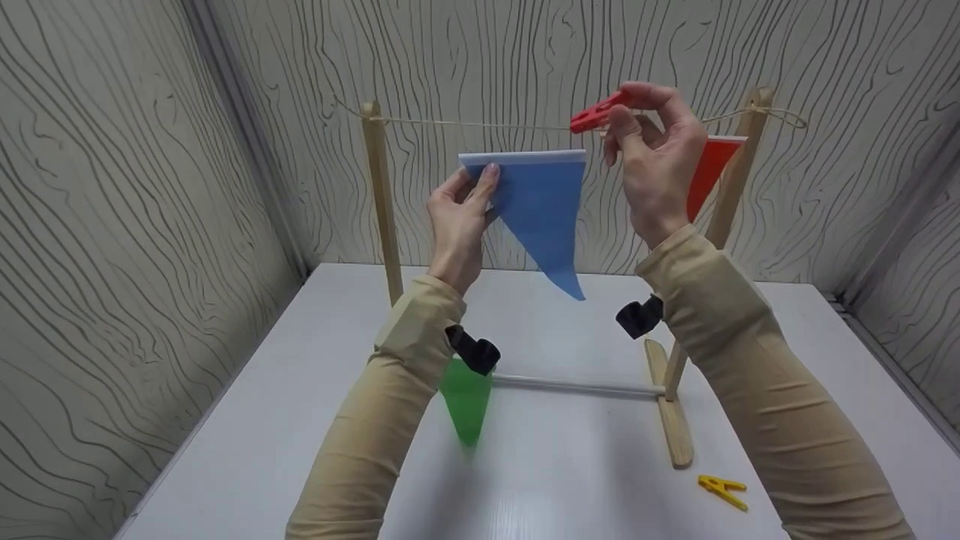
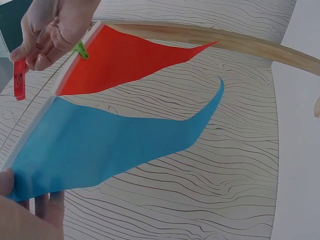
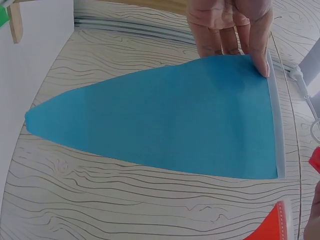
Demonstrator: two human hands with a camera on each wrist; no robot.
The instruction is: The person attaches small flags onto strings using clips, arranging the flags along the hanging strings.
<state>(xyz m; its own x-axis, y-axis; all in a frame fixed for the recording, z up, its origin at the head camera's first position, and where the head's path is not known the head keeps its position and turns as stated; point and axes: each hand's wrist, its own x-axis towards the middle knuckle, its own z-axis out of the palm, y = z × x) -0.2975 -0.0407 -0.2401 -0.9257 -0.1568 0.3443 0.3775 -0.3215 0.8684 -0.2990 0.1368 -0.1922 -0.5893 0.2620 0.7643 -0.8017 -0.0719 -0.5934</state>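
Note:
A blue pennant (image 1: 544, 199) with a white top hem hangs from my left hand (image 1: 461, 217), whose thumb and fingers pinch its upper left corner. The hem sits just below a thin string (image 1: 480, 124). My right hand (image 1: 660, 150) pinches a red clothespin (image 1: 598, 112) near the string, to the right of the blue pennant. Behind that hand a red pennant (image 1: 712, 172) hangs at the right end of the string. In the left wrist view a green clothespin (image 2: 81, 50) grips the red pennant's hem.
Two wooden posts, left (image 1: 382, 202) and right (image 1: 739, 172), carry the string. A white rod (image 1: 577, 385) joins the frame low down, near a wooden foot (image 1: 671, 412). A green pennant (image 1: 466, 401) shows beside my left forearm. A yellow clothespin (image 1: 722, 491) lies on the white table (image 1: 555, 465).

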